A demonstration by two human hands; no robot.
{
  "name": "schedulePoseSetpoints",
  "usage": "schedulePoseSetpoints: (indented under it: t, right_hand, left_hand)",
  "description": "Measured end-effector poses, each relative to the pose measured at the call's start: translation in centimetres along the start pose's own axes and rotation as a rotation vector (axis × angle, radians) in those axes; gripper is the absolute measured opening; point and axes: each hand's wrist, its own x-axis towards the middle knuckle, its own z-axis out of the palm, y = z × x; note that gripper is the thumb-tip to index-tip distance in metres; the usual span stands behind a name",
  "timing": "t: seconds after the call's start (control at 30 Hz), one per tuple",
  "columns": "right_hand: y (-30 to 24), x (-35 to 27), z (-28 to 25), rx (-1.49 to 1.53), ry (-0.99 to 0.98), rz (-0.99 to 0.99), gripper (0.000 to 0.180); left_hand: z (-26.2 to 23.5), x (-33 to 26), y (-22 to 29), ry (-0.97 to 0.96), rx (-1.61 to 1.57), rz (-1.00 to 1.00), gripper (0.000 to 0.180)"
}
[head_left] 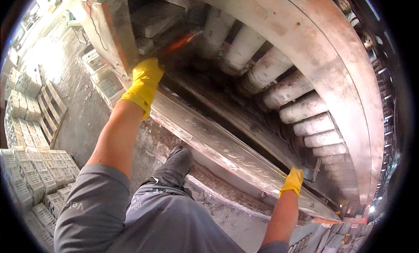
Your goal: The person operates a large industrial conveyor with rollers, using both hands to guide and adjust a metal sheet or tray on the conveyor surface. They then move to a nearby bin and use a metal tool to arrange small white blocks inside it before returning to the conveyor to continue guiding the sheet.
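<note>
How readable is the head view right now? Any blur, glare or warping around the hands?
Head view: heavy fisheye bending, black vignette at the rim; the tool in the left hand is motion-blurred, a dark and orange smear; the floor at upper left is overexposed; the steel ledge shows soft glare; the right hand is sharp; the machine interior behind the rollers sits in deep shadow.

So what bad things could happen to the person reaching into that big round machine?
The left hand in a yellow rubber glove holds a blurred red-handled tool deep among the pale grey cylindrical rollers; it could get knocked or pinched there. The right hand in a yellow glove braces on the shiny metal ledge, which looks slick, so it might slip while the person leans over.
</note>
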Motion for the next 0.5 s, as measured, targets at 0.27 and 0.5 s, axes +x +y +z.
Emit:
schedulePoseSetpoints:
  t: [0.27, 0.5]
  right_hand:
    - [1.7, -0.8, -0.5, 0.51, 0.074, 0.341, 0.034]
    - [1.1, -2.3, -2.3, 0.392, 0.03, 0.234, 0.045]
  left_hand:
    - [-1.3, -2.1, 0.3, 0.065, -0.057, 0.007, 0.045]
    - [-1.4, -2.8, -0.4, 0.06, -0.071, 0.028, 0.046]
